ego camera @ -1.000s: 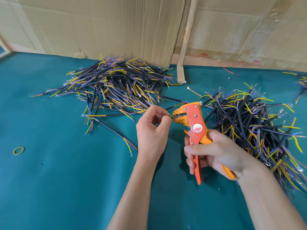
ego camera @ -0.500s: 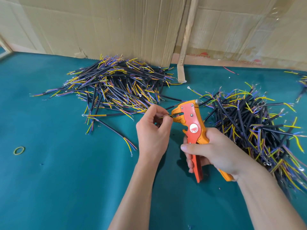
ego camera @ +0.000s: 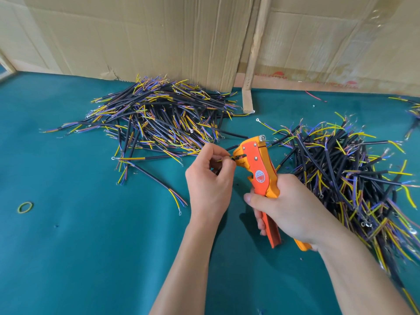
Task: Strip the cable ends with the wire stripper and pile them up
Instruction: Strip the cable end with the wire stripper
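Cloth (ego camera: 79, 258), teal, covers table | cardboard (ego camera: 147, 35) wall at 12 o'clock | left hand (ego camera: 210, 185) pinches wire (ego camera: 223, 159) | right hand (ego camera: 288, 212) grips stripper (ego camera: 258, 165) | piles (ego camera: 163, 119) at 11 and 2 o'clock

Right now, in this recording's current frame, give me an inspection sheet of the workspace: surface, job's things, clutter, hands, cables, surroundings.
Surface: teal cloth table, small specks of debris.
Job's things: orange wire stripper, its head at a thin wire end.
Clutter: yellow-green rubber band at left; a red wire scrap near the wall.
Hands: left hand pinches the wire end at the stripper's head; right hand grips the handles.
Cables: left pile behind the left hand; right pile beside the right hand.
Surroundings: cardboard wall, wooden strip leaning against it.
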Demonstrator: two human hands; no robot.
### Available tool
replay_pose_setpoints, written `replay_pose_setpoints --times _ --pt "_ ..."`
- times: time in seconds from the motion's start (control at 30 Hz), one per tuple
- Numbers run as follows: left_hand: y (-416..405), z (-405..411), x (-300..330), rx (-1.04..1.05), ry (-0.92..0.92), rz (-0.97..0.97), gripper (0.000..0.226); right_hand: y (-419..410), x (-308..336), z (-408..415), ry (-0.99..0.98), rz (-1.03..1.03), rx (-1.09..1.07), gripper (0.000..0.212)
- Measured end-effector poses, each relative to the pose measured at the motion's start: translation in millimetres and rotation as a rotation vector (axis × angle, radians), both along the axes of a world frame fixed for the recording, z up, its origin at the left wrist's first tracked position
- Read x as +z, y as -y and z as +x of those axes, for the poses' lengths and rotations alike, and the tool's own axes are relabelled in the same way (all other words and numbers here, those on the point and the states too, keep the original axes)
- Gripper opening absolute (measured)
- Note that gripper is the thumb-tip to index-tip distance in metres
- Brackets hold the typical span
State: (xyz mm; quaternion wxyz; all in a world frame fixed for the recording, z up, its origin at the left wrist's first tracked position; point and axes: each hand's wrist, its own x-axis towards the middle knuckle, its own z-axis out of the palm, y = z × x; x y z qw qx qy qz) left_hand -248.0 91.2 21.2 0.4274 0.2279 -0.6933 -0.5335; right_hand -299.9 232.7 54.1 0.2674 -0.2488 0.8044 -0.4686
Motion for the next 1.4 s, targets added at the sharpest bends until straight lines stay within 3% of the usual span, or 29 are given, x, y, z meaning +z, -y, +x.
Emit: replay_pose_setpoints --times 0.53,0.63,0.77,0.87,1.4 --pt "0.2 -0.4 0.7 0.013 -0.010 0.015 0.016 8.0 -6.7 5.6 -0.174 0.005 -0.057 0.046" --pt "0.3 -0.7 0.2 0.017 -0.018 0.010 0.012 4.6 -6.6 0.9 -0.037 -0.104 -0.033 0.036" --pt "3.1 -1.3 -1.1 -0.025 -0.039 0.076 0.012 -6.0 2.6 -7.7 0.385 -0.270 0.096 0.009" --pt "5.1 -1.6 -1.0 -0.063 -0.038 0.103 0.014 -13.4 6.0 -14.1 0.566 -0.336 0.164 0.007" --pt "3.8 -1.8 -2.1 -0.105 -0.026 0.031 0.016 -11.5 -3.2 -16.7 0.675 -0.377 0.162 0.010"
